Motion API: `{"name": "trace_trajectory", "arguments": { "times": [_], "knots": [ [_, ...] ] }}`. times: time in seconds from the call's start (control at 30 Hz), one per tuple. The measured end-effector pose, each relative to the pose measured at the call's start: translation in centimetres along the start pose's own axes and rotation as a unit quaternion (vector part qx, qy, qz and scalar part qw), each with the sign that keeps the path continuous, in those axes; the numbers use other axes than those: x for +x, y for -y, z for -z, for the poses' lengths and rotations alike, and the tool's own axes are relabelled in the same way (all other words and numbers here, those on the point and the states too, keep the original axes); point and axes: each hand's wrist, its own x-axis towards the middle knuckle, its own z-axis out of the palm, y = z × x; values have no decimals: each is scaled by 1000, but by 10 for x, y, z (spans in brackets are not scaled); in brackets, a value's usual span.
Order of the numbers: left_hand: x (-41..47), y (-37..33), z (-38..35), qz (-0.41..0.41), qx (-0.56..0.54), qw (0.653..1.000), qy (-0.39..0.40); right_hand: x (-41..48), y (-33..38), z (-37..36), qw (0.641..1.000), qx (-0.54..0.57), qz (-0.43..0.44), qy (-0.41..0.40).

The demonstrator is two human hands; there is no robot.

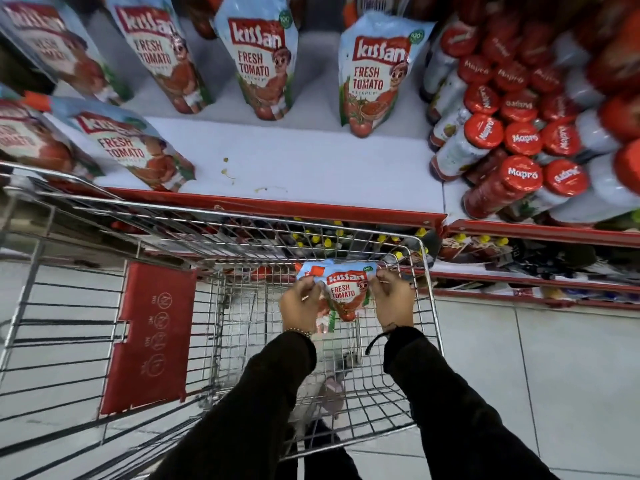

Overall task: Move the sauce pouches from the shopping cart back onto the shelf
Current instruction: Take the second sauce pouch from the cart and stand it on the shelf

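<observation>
A ketchup pouch (pixel 341 289) with a blue top and red label lies inside the wire shopping cart (pixel 429 292), near its far end. My left hand (pixel 300 304) grips the pouch's left side and my right hand (pixel 393 301) grips its right side. Both arms wear dark sleeves. Above the cart is the white shelf (pixel 294 161) with a red front edge. Several matching pouches stand on it: one at right (pixel 375 74), one in the middle (pixel 261 60), others further left (pixel 156 46), and one leaning at the front left (pixel 128 147).
Red-capped sauce bottles (pixel 523 174) crowd the shelf's right side. A red child-seat flap (pixel 149 337) hangs in the cart on the left. Lower shelves with yellow-capped bottles (pixel 346 239) sit behind the cart. White tile floor (pixel 554 375) lies to the right.
</observation>
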Motion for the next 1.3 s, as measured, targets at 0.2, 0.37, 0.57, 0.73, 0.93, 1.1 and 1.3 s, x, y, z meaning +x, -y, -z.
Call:
{"name": "trace_trajectory", "arguments": {
  "times": [0.2, 0.37, 0.57, 0.73, 0.93, 1.1, 1.3],
  "knots": [
    [-29, -31, 35, -69, -11, 996, -48, -38, 48, 5, 998, 18, 54, -10],
    [-48, -56, 64, -113, -51, 988, -88, -63, 93, 7, 992, 58, 112, -11],
    [-48, -95, 94, -150, -102, 975, -131, -76, 148, 4, 981, 104, 163, -26],
    [-44, -144, 112, -187, -146, 959, -152, -68, 192, 1, 970, 123, 207, -41],
    [-20, -198, 127, -234, -158, 946, -158, -48, 242, 0, 954, 137, 255, -72],
    [8, -226, 133, -269, -125, 943, -152, -27, 272, -4, 949, 137, 265, -98],
    [33, -232, 129, -267, -102, 949, -134, -2, 270, -23, 960, 139, 232, -75]
  ]
}}
